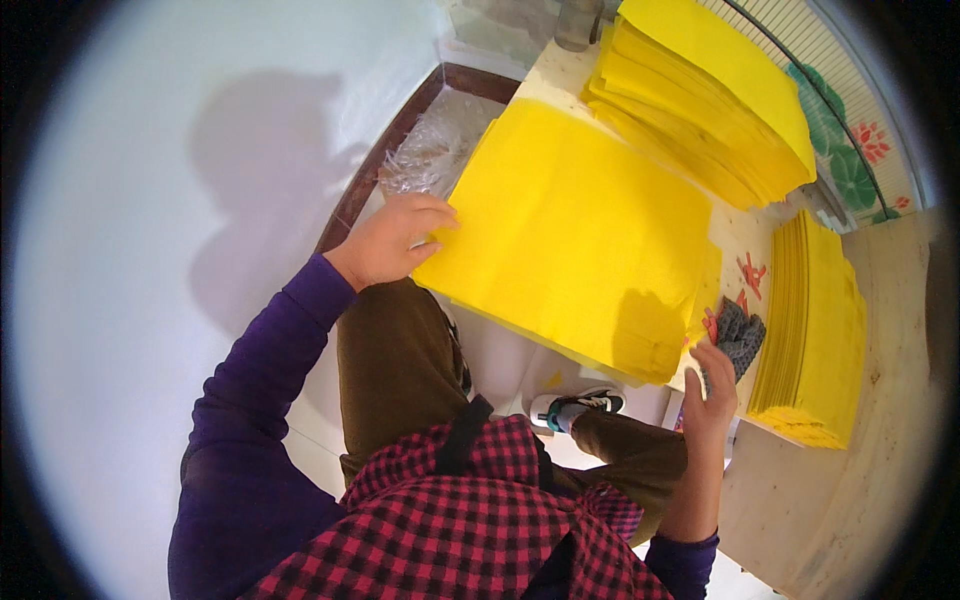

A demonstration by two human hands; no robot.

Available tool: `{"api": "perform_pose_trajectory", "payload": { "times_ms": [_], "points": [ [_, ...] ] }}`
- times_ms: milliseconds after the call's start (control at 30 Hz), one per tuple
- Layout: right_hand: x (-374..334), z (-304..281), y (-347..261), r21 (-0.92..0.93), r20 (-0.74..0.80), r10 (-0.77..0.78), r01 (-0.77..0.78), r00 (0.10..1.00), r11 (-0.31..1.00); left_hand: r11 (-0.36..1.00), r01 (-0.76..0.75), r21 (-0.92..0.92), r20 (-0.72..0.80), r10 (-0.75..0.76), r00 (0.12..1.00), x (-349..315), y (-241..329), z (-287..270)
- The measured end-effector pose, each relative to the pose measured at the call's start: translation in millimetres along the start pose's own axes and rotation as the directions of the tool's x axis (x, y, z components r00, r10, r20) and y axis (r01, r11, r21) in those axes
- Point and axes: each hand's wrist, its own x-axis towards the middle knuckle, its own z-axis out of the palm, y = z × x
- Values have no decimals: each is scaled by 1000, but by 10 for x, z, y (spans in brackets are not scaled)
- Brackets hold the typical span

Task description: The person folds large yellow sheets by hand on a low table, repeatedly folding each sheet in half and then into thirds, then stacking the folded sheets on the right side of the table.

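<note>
A broad yellow sheet (570, 230), perhaps felt or paper, lies flat in front of me on top of others like it. My left hand (390, 240) is at its left edge, thumb and fingers apart, fingertips just over the border; I cannot tell if they touch. Just off the near right corner is my right hand (710, 395), fingers bent and spread, with nothing visible in them. Close beyond it sits a dark grey knitted or crocheted piece (738, 335). My right hand's shadow falls on that corner of the sheet.
A tall, fanned yellow stack (705, 105) stands at the back, and another yellow stack (810, 340) at the right. Small red strips (750, 275) lie on the wooden table (745, 230). Crumpled clear plastic (432, 150) is beside the left wall. A glass (578, 25) stands at the far edge.
</note>
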Motion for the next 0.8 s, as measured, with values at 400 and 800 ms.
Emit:
{"api": "perform_pose_trajectory", "payload": {
  "times_ms": [400,800],
  "points": [
    [-1585,-323,997,-147,-231,321,-359,919,922,1000,-14,8,-22,14,1000,-69,-93,17],
    [-1690,-244,983,-299,-172,188,-233,967,925,998,-22,64,-27,24,999,-63,-128,80]
  ]
}}
